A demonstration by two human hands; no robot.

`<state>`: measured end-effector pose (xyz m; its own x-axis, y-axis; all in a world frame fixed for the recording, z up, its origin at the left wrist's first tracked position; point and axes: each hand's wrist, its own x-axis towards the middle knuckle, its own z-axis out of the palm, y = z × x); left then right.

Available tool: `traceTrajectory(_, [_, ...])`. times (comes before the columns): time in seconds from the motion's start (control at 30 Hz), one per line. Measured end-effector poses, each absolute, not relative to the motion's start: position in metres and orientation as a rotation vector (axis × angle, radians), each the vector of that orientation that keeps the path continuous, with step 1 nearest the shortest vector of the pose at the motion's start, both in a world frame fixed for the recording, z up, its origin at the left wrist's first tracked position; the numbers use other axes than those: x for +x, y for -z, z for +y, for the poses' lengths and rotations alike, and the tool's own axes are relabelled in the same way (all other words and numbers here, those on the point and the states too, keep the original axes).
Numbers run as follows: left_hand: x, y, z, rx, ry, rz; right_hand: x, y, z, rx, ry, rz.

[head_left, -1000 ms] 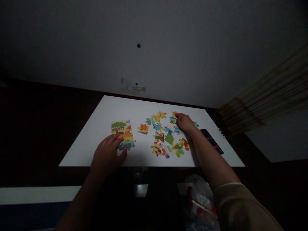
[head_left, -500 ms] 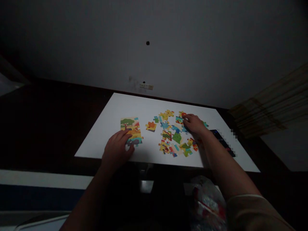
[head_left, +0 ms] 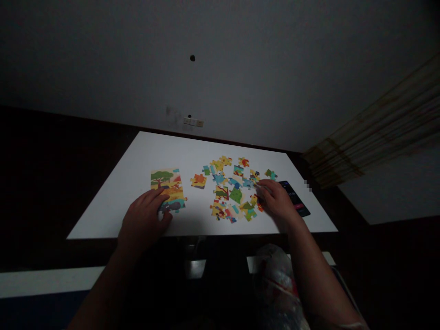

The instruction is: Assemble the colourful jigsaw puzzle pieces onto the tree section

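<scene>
A: Two hands down: your left hand (head_left: pixel 143 223) lies flat, open, on the assembled puzzle section (head_left: pixel 167 189).
B: Your right hand (head_left: pixel 275 200) has pulled back from the far loose puzzle pieces (head_left: pixel 233 188); its grip I can't tell.

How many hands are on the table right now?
2. The left hand rests on the joined puzzle section near the front edge; the right hand lies at the loose pieces, beside the phone.
</scene>
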<state>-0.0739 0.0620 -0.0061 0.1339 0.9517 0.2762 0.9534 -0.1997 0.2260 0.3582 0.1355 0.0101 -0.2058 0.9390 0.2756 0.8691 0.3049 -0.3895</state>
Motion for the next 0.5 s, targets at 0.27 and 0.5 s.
traceTrajectory(0.27, [-0.073,0.008,0.065,-2.357,0.519,-1.96,0.373,-0.003,0.057,-1.664,-0.201,-1.973])
traceTrajectory(0.5, [-0.069,0.005,0.064,-2.36,0.485,-1.977,0.362,0.009,0.049,-1.715,-0.118,-2.001])
